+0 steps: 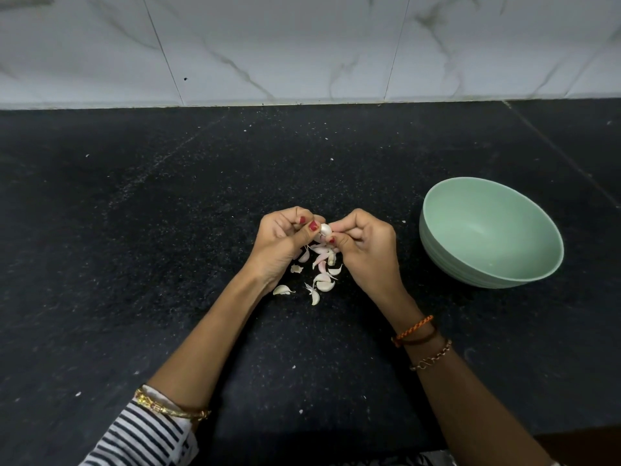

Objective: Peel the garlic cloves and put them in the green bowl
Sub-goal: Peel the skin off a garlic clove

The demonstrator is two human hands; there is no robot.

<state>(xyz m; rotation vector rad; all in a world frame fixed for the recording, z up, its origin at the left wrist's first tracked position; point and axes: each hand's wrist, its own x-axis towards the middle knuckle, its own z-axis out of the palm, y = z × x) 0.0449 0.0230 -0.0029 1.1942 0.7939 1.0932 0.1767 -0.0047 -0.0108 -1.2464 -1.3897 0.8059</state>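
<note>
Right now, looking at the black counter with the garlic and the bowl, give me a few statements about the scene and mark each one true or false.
1. Both hands pinch one pale garlic clove between them. True: the left hand and the right hand both hold it.
2. The round pale green bowl already holds peeled cloves. False: no clove shows inside it.
3. The bowl stands on the right hand's side of the speckled black stone counter. True.
4. The loose garlic cloves and skins lie heaped inside the bowl. False: they lie on the counter under and just near of the hands.
5. The bowl is tipped upside down. False: it stands upright, opening up.
</note>
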